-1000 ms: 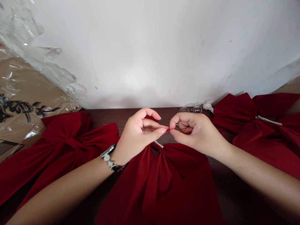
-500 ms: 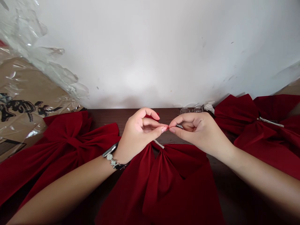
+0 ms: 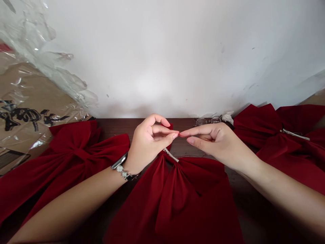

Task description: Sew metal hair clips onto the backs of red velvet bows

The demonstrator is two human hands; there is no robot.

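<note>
My left hand [image 3: 149, 139] is closed in a pinch, thumb against fingertips, over a thin red strand whose end is hardly visible. My right hand [image 3: 215, 139] has its index finger stretched out to the left hand's fingertips, touching or nearly touching the strand. Its thumb is parted from that finger. Below both hands lies a large red fabric bow [image 3: 188, 196], gathered at its top. A narrow whitish strip [image 3: 171, 155] sticks out at the gathers. Behind my left hand, part of the bow is hidden.
To the left lies another red bow [image 3: 78, 152] with a wrapped middle. A third red bow [image 3: 274, 145] at right carries a whitish strip [image 3: 296, 134]. Glasses [image 3: 208, 121] and crumpled tissue [image 3: 228, 117] sit by the wall. A plastic-covered cardboard box [image 3: 45, 91] stands left.
My right thumb and index finger have come apart from their pinch, and the index finger has straightened. My left hand keeps its pinch, shifted slightly left.
</note>
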